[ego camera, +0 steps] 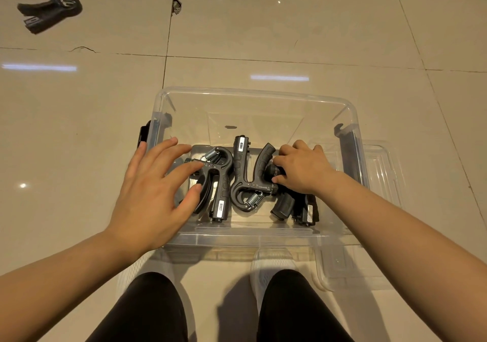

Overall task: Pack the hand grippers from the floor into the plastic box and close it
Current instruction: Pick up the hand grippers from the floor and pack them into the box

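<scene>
Down in the plastic box (258, 96) we had our left hand (155, 191) spread flat over the hand grippers (237, 181) while our right hand (303, 169) seemed to pinch one's knob. One stray gripper (48, 9) sat far off on the floor (290, 30), easy to forget, and the lid (374, 210) might've jammed on badly stacked handles.

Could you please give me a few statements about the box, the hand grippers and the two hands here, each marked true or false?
1. The plastic box stands open with no lid on it. True.
2. Every hand gripper is already in the box. False: one hand gripper on the floor lies far off to the left.
3. The right hand is inside the box, fingers curled on a gripper in the box. True.
4. The left hand is clenched in a fist. False: its fingers are spread and straight.
5. The clear lid lies left of the box. False: it lies at the right.
</scene>
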